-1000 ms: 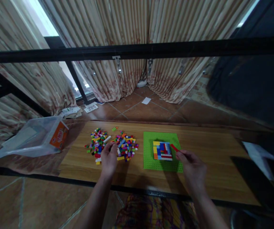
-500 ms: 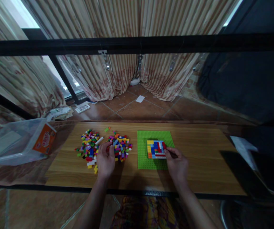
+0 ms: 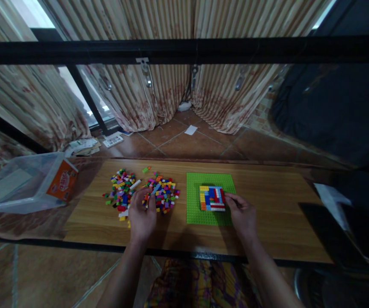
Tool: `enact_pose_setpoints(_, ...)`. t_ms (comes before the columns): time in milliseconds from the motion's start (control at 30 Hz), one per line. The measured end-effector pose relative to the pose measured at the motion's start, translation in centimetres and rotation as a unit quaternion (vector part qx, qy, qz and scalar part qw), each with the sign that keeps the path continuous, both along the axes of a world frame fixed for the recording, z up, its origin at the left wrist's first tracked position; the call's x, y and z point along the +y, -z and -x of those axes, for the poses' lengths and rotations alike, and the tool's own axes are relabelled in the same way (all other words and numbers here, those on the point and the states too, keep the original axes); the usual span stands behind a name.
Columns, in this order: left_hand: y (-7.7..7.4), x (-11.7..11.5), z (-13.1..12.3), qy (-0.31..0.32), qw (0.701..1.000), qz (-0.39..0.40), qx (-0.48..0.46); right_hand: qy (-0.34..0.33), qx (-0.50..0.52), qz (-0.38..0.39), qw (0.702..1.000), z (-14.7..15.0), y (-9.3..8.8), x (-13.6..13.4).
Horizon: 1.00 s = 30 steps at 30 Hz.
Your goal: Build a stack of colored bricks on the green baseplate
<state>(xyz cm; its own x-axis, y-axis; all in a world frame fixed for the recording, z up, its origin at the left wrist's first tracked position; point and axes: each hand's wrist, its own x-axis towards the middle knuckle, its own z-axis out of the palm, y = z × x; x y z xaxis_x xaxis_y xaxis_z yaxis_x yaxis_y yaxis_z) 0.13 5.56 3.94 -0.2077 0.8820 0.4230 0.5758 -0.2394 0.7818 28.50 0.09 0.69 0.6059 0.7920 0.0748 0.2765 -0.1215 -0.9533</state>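
A block of toy bricks in yellow, blue, red and white stands on a green baseplate. At its right edge is my right hand, thumb and forefinger pressed together against the side; anything between the fingertips is hidden. My left hand hovers over the near side of two heaps of loose bricks, its fingers curved and thumb held apart. Just beyond the thumb tip shows a blue brick, apparently in the right heap. The left heap lies partly behind this hand.
A wooden table carries everything. On the left, a clear plastic box with an orange label stands beside it. A dark flat panel and white paper are at the right. A black bar crosses beyond the table.
The view has shifted slightly. My right fingertips have drawn back from over the block to its right edge, exposing more red bricks. My left hand stays by the heaps.
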Motion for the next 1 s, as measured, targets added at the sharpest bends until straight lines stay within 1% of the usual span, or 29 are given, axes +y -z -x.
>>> enact_pose_setpoints(133,-0.3,-0.4,-0.2,-0.002,1.000,0.006,-0.023,0.003,0.026,0.028,0.999,-1.0,0.1,1.1)
enact_pose_setpoints(300,-0.4,-0.8,-0.5,0.005,0.999,0.009,-0.051,-0.003,0.000,0.076,0.997,-1.5,-0.2,1.7)
enact_pose_setpoints(467,-1.4,-1.5,-1.2,0.015,1.000,-0.002,-0.023,0.001,0.001,0.101,0.995,-1.4,-0.4,1.8)
enact_pose_setpoints(533,-1.6,-1.7,-1.3,0.022,1.000,-0.009,-0.008,-0.002,-0.002,0.107,0.994,-1.6,-0.5,1.9)
enact_pose_setpoints(600,-1.5,-1.8,-1.4,0.031,0.999,-0.013,-0.001,-0.009,-0.005,0.117,0.993,-1.8,-0.6,2.1)
enact_pose_setpoints(733,-0.8,-1.9,-1.8,0.051,0.999,-0.002,-0.008,-0.028,0.000,0.133,0.991,-2.2,-0.7,2.4)
enact_pose_setpoints(867,-0.3,-2.8,-3.5,0.091,0.995,0.018,-0.021,-0.046,0.014,0.128,0.991,-2.4,-0.3,2.6)
enact_pose_setpoints(1000,0.0,-4.5,-6.0,0.170,0.983,0.063,-0.011,-0.067,0.028,0.121,0.990,-2.6,-0.1,2.5)
